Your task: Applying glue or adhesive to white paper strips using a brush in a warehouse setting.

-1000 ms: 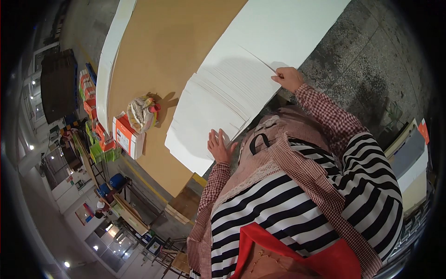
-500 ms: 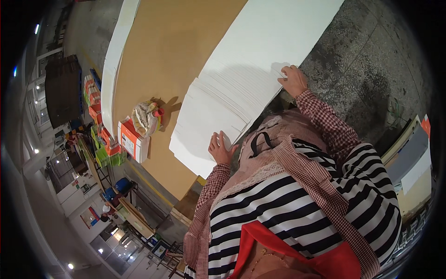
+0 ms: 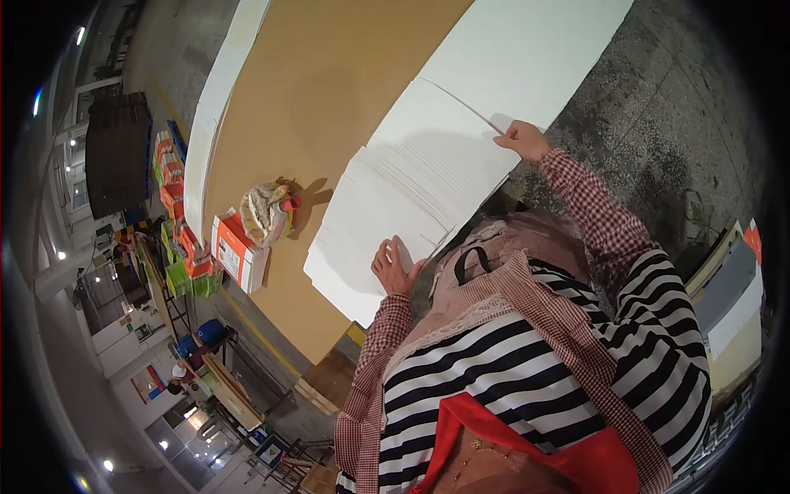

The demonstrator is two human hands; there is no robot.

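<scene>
"White sheets [image 3: 436, 165], where are they in the head view?"

"Overlapping in a fan along the brown surface [image 3: 329, 82]."

"And the hands?"

"Right hand [image 3: 527, 142] pinches one sheet's edge; left hand [image 3: 395, 270] rests, fingers spread, at the sheets' near end."

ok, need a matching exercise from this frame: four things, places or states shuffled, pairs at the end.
1. bare left hand
2. bare right hand
3. orange-and-white rectangular box
4. thin flat white sheets

A. pinching one sheet's edge
B. overlapping in a fanned row
C. open, fingers spread at the sheets' lower-left end
D. on flat brown board, beside crumpled pale bundle

Pairs: 1-C, 2-A, 3-D, 4-B
</scene>
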